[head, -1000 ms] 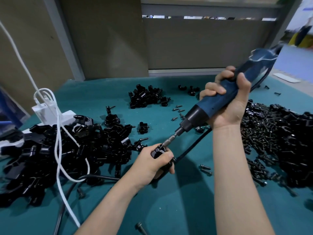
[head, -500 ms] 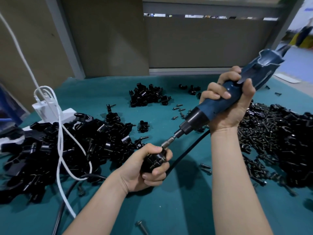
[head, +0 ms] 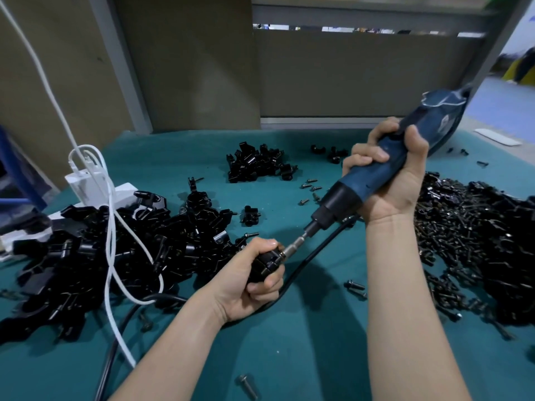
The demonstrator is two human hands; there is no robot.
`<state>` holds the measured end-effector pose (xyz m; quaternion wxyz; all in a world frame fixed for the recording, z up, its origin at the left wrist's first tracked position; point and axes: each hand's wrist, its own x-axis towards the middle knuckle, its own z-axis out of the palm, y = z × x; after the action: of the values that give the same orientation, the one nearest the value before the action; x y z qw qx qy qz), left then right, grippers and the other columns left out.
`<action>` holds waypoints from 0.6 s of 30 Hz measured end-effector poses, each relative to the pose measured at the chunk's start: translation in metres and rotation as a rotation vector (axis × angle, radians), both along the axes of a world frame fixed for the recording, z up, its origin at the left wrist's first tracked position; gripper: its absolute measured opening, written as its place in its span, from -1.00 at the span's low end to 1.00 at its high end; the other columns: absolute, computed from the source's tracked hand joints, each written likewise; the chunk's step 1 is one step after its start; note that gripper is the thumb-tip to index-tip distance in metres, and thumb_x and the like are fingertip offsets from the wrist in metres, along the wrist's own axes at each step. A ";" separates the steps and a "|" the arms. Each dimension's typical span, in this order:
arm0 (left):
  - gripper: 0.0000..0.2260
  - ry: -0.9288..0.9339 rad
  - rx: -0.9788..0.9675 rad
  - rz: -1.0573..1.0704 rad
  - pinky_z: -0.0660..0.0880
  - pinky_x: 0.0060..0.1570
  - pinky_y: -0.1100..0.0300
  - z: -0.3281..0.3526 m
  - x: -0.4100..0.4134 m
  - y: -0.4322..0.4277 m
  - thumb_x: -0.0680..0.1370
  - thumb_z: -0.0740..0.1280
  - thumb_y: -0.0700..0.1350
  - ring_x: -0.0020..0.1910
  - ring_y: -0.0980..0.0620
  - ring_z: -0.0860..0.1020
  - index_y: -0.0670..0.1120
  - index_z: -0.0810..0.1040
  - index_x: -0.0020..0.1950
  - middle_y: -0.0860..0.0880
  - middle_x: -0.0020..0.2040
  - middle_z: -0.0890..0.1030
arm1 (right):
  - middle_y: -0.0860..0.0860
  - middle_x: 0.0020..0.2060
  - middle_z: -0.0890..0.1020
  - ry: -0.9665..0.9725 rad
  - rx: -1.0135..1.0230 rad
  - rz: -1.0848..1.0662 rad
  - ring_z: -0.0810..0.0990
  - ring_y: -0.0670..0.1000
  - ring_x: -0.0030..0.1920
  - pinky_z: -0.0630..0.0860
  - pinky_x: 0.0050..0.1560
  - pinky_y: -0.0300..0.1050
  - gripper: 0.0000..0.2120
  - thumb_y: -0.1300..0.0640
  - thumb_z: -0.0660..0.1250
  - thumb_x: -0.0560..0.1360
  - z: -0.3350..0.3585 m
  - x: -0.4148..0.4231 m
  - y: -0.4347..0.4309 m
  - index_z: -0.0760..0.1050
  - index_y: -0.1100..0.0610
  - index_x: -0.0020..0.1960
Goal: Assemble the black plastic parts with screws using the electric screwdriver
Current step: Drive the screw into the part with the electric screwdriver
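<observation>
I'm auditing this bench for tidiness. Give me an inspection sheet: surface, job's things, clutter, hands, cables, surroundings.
Surface: teal mat, largely covered at both sides.
Job's things: screwdriver, bit on the held part; parts heap left; smaller heap at rear; screw heap right.
Clutter: loose screws mid-mat; single screw near the front.
Grippers: left hand grips the part; right hand grips the screwdriver.
Cables: white cable lies over the parts heap; black cord passes under the left wrist.
Surroundings: brown panels behind; white charger left.
</observation>
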<state>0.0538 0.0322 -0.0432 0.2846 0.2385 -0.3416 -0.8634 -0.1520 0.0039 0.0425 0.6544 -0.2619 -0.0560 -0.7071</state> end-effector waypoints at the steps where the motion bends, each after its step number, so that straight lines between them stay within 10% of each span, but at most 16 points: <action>1: -0.81 0.001 -0.002 0.000 0.12 -0.68 0.38 0.000 0.000 0.000 0.47 0.22 -0.02 -0.70 0.19 0.19 -0.11 0.32 -0.23 -0.01 -0.59 0.38 | -0.05 -0.27 0.60 0.003 0.003 0.004 0.48 -0.08 -0.49 0.47 -0.39 -0.25 -0.52 0.29 0.60 0.17 0.000 0.001 -0.001 0.41 0.07 -0.07; 18: -0.71 -0.073 -0.052 -0.007 0.15 -0.67 0.37 -0.001 -0.001 0.000 0.37 0.37 0.07 -0.69 0.19 0.17 -0.13 0.40 -0.24 -0.01 -0.57 0.41 | -0.06 -0.26 0.60 -0.005 0.037 0.010 0.47 -0.09 -0.49 0.49 -0.40 -0.24 -0.55 0.28 0.61 0.15 -0.003 0.003 -0.003 0.44 0.11 -0.10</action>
<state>0.0532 0.0321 -0.0443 0.2751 0.2614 -0.3748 -0.8459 -0.1491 0.0014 0.0395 0.6626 -0.2478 -0.0461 -0.7053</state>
